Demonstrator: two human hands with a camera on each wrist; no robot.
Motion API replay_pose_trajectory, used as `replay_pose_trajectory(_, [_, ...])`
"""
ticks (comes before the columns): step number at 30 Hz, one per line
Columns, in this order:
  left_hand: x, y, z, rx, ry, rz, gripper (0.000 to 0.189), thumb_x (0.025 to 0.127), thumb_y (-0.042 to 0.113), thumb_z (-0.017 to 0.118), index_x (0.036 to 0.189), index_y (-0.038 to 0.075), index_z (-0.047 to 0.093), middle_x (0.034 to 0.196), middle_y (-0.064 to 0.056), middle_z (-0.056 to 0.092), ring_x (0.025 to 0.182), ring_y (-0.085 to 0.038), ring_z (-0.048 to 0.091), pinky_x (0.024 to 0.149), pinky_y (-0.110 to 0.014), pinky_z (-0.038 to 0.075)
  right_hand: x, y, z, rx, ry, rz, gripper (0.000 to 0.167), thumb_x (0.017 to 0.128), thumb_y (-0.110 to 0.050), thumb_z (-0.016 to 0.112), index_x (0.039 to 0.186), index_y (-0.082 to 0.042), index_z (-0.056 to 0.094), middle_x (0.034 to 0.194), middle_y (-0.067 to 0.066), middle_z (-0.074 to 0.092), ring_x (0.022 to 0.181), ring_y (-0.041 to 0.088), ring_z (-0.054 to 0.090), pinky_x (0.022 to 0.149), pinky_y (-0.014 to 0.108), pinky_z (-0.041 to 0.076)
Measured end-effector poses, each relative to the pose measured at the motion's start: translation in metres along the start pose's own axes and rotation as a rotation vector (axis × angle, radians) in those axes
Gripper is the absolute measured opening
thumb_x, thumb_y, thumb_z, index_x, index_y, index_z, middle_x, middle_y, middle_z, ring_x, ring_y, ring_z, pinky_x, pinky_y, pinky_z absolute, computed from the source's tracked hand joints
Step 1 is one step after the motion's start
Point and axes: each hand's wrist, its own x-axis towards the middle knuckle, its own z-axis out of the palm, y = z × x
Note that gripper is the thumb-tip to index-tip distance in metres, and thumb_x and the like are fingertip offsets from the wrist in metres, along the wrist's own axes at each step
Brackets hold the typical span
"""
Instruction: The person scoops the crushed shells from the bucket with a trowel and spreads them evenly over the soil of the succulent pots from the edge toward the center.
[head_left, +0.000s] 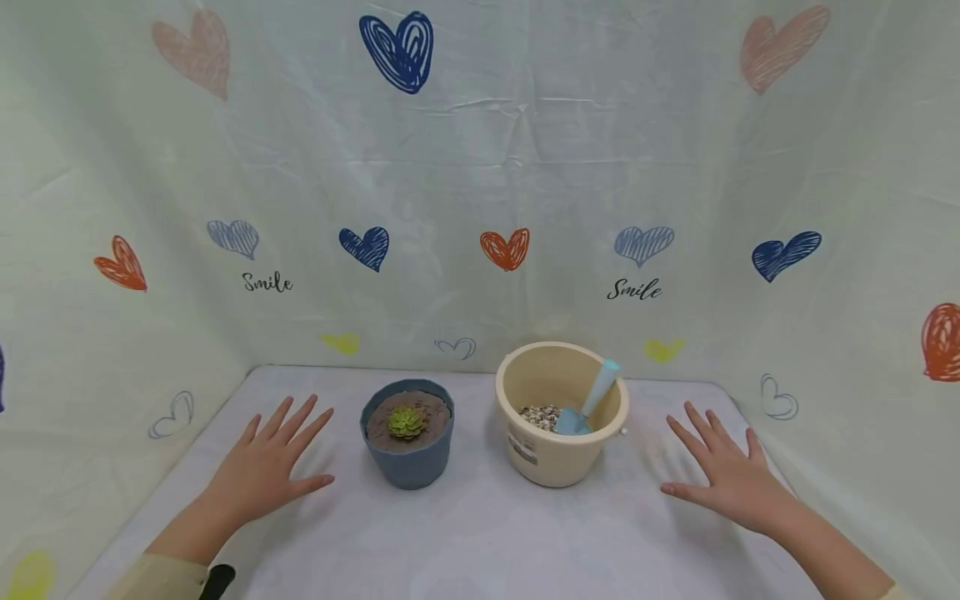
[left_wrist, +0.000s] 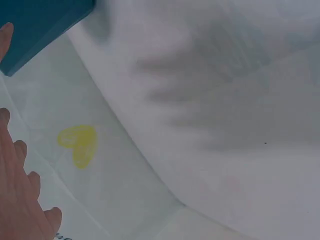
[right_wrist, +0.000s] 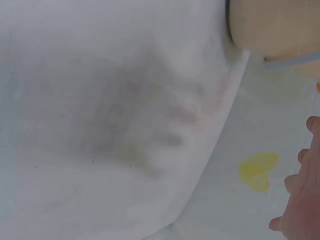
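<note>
Over the white counter [head_left: 480, 550] I see the left hand [head_left: 255, 477] at ten o'clock and the right hand [head_left: 727, 481] at two, the fingers of both spread apart and clamped on nothing. Between them stand the blue pot [head_left: 409, 464], at eleven, with a small green succulent [head_left: 406, 422] in its brown soil [head_left: 432, 408], and the cream bucket [head_left: 555, 468], at one, with speckled gravel [head_left: 537, 416] inside and a light-blue scoop [head_left: 599, 389] whose handle leans up to the rim. I judge that no handling has begun, and that the next move likely calls for the right fingers to close round that handle.
</note>
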Motion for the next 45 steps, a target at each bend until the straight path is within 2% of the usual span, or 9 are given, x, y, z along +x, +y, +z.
replay_pose_trajectory(7, [0.016,0.017,-0.019,-0.023,-0.053,0.003,0.094,0.08,0.075,0.056,0.151,0.015,0.039,0.156,-0.016,0.028,0.139,-0.045,0.026,0.103,-0.07,0.025,0.006,-0.002,-0.015,0.084,-0.018,0.009,0.097,0.086,-0.056,0.065,0.159,-0.021,0.011,0.163,0.012,-0.003,0.145,0.043,0.001,0.101,0.076,-0.009])
replay_pose_trajectory(13, [0.034,0.041,-0.033,-0.057,-0.08,0.02,0.098,0.077,0.073,0.062,0.152,0.015,0.037,0.157,-0.016,0.028,0.14,-0.045,0.025,0.103,-0.069,0.026,0.014,-0.009,-0.027,0.152,-0.03,0.01,0.097,0.086,-0.054,0.066,0.158,-0.015,0.014,0.162,0.018,0.002,0.145,0.044,0.001,0.102,0.075,-0.009])
replay_pose_trajectory(20, [0.057,0.069,-0.043,-0.118,-0.081,0.063,0.099,0.077,0.068,0.066,0.154,0.015,0.033,0.157,-0.015,0.027,0.141,-0.042,0.025,0.106,-0.066,0.025,0.031,-0.023,-0.045,0.211,-0.033,-0.018,0.1,0.084,-0.053,0.068,0.157,-0.01,0.015,0.161,0.019,0.001,0.143,0.048,0.002,0.101,0.076,-0.006])
replay_pose_trajectory(27, [0.08,0.099,-0.046,-0.18,-0.123,0.103,0.101,0.079,0.075,0.058,0.156,0.017,0.027,0.159,-0.012,0.023,0.144,-0.04,0.02,0.108,-0.064,0.024,0.048,-0.036,-0.058,0.277,-0.064,-0.017,0.104,0.081,-0.051,0.072,0.157,-0.01,0.015,0.161,0.021,0.005,0.144,0.047,0.005,0.102,0.077,0.002])
replay_pose_trajectory(34, [0.102,0.128,-0.049,-0.374,-0.141,0.106,0.103,0.079,0.068,0.065,0.157,0.016,0.023,0.161,-0.012,0.016,0.145,-0.039,0.013,0.11,-0.062,0.022,0.066,-0.041,-0.062,0.289,-0.068,-0.036,0.107,0.076,-0.052,0.077,0.156,-0.008,0.02,0.16,0.023,0.01,0.138,0.055,0.019,0.095,0.078,0.025])
replay_pose_trajectory(40, [0.116,0.15,-0.042,-0.53,-0.176,0.051,0.107,0.076,0.068,0.068,0.157,0.017,0.021,0.162,-0.009,0.014,0.147,-0.035,0.007,0.111,-0.062,0.021,0.082,-0.044,-0.067,0.373,-0.086,-0.04,0.108,0.074,-0.048,0.081,0.155,-0.009,0.021,0.157,0.025,0.02,0.138,0.051,0.021,0.096,0.074,0.031])
replay_pose_trajectory(45, [0.129,0.166,-0.033,-0.657,-0.191,0.0,0.111,0.074,0.065,0.073,0.157,0.016,0.018,0.163,-0.007,0.011,0.148,-0.029,0.005,0.11,-0.062,0.022,0.099,-0.048,-0.071,0.417,-0.105,-0.065,0.104,0.073,-0.041,0.085,0.152,-0.005,0.028,0.152,0.024,0.03,0.131,0.049,0.035,0.092,0.067,0.042])
